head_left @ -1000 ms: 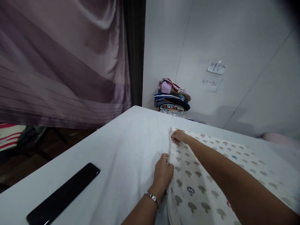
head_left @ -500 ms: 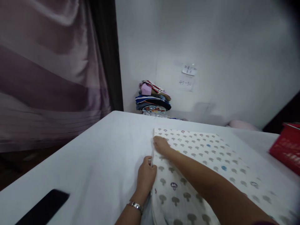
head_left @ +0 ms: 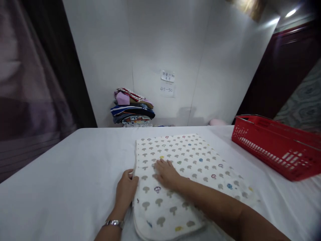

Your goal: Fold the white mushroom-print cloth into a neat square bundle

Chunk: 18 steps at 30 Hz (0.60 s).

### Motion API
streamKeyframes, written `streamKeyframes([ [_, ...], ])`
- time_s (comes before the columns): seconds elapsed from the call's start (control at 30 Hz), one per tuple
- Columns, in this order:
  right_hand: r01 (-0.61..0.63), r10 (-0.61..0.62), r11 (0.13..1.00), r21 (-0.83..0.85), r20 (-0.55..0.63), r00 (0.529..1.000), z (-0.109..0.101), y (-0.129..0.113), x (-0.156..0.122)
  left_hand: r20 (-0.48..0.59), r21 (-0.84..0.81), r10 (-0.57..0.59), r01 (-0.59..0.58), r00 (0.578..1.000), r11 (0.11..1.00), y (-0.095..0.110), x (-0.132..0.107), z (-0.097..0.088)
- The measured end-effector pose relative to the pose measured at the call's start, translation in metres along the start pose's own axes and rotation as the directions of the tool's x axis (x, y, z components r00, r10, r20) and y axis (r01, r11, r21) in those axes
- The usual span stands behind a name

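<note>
A white folded blanket [head_left: 185, 154] with a print of grey and coloured mushrooms lies flat in layers on the white-covered table [head_left: 82, 174]. At its left edge my left hand [head_left: 126, 188], a silver watch or bracelet on the wrist, pinches the layers between thumb and fingers. My right hand [head_left: 167, 174] rests palm down on top of the blanket, left of its middle, with fingers stretched out; it is slightly blurred. The right forearm crosses the blanket's near right part and hides some of it.
On the right of the table stands a red plastic basket [head_left: 273, 147] with metal handles. Behind the table's far edge rises a stack of folded clothes [head_left: 132, 108] against the white wall. Handwritten paper notes [head_left: 167, 83] are stuck there. A curtain [head_left: 27, 117] hangs at the left.
My right hand has left the blanket's far left edge and come nearer and inward, now flat on top. My left hand still holds the edge. The view has turned right, showing more basket; the black phone-like object left view.
</note>
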State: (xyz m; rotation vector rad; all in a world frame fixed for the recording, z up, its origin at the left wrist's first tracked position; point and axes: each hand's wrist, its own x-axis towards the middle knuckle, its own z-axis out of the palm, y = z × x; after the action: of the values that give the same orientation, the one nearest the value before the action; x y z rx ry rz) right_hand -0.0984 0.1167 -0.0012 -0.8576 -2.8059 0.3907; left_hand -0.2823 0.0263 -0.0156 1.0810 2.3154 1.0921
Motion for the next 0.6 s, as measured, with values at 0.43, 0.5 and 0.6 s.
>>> streamKeyframes([
  [0.43, 0.012, -0.01, 1.0, -0.023, 0.062, 0.998, -0.024, 0.024, -0.159, -0.027, 0.103, -0.015, 0.017, 1.0, 0.995, 0.011, 0.001, -0.004],
  [0.5, 0.012, -0.011, 1.0, -0.011, 0.076, 0.997, -0.028, 0.025, -0.187, -0.027, 0.109, -0.031, 0.034, 0.999, 0.993, 0.014, -0.001, -0.005],
  [0.6, 0.044, -0.046, 0.999, 0.02, 0.082, 0.996, -0.036, 0.03, -0.225, -0.023, 0.124, -0.046, 0.048, 0.999, 0.991, 0.016, -0.001, -0.005],
])
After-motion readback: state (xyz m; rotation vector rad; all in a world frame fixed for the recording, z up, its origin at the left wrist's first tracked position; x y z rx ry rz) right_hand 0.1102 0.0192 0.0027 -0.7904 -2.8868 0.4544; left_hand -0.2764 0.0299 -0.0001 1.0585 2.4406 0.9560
